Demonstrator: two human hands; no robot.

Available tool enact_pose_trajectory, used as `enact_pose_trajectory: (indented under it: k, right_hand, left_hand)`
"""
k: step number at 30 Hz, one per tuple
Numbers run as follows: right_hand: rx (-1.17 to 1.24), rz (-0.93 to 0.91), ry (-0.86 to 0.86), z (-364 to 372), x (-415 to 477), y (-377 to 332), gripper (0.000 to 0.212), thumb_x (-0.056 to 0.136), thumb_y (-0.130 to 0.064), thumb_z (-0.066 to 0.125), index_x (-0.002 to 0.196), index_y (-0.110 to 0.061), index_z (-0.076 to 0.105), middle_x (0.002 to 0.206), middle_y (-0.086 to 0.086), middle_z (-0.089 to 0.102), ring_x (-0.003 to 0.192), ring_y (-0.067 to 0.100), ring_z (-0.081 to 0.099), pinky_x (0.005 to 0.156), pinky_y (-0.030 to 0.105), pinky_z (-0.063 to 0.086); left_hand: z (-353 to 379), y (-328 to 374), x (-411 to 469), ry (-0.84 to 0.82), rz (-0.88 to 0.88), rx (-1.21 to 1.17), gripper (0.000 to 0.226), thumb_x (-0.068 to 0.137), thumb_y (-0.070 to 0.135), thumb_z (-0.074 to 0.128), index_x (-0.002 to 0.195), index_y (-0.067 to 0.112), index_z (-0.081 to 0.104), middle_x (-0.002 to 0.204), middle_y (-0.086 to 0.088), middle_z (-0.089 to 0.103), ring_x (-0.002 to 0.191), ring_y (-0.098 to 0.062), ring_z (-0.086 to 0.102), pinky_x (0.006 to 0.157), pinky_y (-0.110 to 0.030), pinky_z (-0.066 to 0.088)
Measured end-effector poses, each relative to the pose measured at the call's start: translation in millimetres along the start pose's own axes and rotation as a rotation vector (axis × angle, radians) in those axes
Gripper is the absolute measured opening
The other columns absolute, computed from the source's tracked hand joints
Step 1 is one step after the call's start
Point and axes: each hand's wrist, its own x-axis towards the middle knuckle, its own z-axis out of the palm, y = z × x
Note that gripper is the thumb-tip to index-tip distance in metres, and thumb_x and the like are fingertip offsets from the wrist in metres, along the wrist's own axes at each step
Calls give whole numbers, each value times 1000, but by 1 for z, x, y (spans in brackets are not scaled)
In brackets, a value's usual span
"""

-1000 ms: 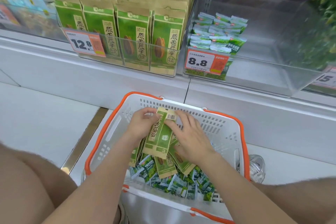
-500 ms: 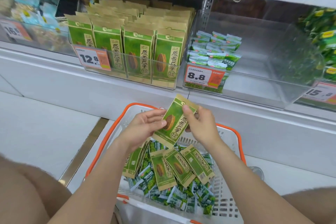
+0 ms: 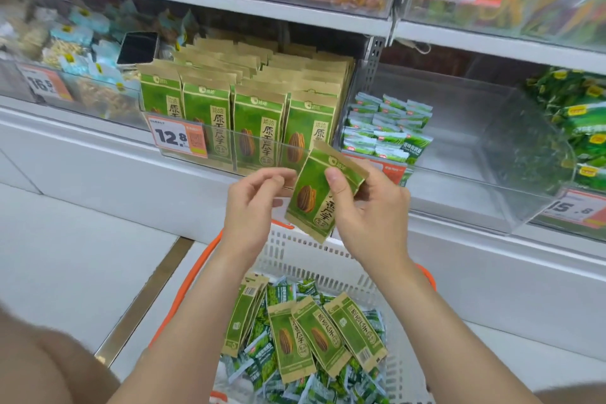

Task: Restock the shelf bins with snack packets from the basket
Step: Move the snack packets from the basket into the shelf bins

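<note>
Green-and-kraft seed packet (image 3: 311, 203), one unit: tilted, top corner leaning right, held in the air above the basket (image 3: 295, 249) and just in front of the clear shelf bin (image 3: 229, 159), which carries a 12.8 price tag (image 3: 178, 138).
Right hand (image 3: 373, 213): fingers grasping the seed packet, thumb pressed on its printed face near the top, the rest behind it.
Left hand (image 3: 252, 207): fingers loosely curled, released, holding nothing, just beside the packet's left edge.
Shelf bin contents: matching packets (image 3: 259, 118) upright in rows, four across the front.
Neighbouring bin (image 3: 475, 157): small green-and-white sachets (image 3: 387, 131) stacked at its left side.
Basket: white plastic, orange rim, below the hands; loose packets (image 3: 314, 334) lie over a heap of small sachets.
</note>
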Motion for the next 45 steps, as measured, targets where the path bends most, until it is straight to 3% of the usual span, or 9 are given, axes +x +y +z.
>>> enact_pose_trajectory:
  k: [5,8,14,19,23,31,36,40,45]
  right_hand:
    - [107,-164,234,-13,46,-52,23,102,-30,66,113,-12,76,92,-7,72,79,16,65,69,28,50]
    - [110,-199,237,-11,72,-57,22,102,-30,67,114,-14,76,97,-7,75,84,20,67,73,37,54]
    - [-142,-176,-46,8,103,-37,24,98,-39,69,112,-23,80,98,-11,78,83,5,63,83,29,51]
    - [-594,-79,-288,23,115,-28,40,95,-55,64,128,-32,69,113,-4,72,118,28,49,90,41,28]
    - [-731,-78,-442,27,121,-26,48,87,-58,68,128,-33,66,102,-1,62,118,30,40,91,46,28]
    - [-900,-150,-292,32,108,-23,51,82,-58,71,122,-27,61,118,5,53,111,32,43,92,48,34]
    - [-566,-427,-5,22,65,-25,18,84,-21,61,100,-16,67,102,6,56,94,29,50,78,44,39]
    - [-431,-466,-247,30,0,8,10,83,-14,58,84,-14,67,76,2,61,77,28,53,71,42,38]
    - [-601,-138,-781,34,-64,62,23,87,-25,48,90,-19,70,73,-2,66,73,24,61,81,39,51]
  left_hand:
    - [-5,26,12,205,427,428,40,96,0,53,123,21,72,124,6,63,120,-7,59,100,-18,45]
    - [-8,20,19,152,451,584,47,94,4,54,137,19,65,135,4,55,130,-12,49,113,-31,40]
    - [-7,12,15,168,461,836,58,88,8,62,144,23,59,143,4,50,125,-25,46,103,-46,40]
    - [-7,10,14,160,463,877,62,87,7,62,145,26,55,145,6,47,121,-24,47,100,-45,40]
    - [-6,7,14,128,457,823,66,86,5,62,148,25,51,148,7,43,128,-20,48,99,-46,43]
    - [-3,4,14,67,488,768,70,88,4,61,153,24,43,153,4,35,105,-18,56,75,-48,56]
    - [-1,-7,7,256,552,641,44,89,2,59,131,16,62,133,1,47,96,-16,58,75,-34,52]
    - [-3,-42,4,219,401,727,17,93,12,57,102,23,66,102,8,58,79,-15,58,69,-41,51]
    - [-13,-105,-10,-212,-43,1007,19,95,25,51,93,22,70,89,0,73,81,-25,68,72,-40,58]
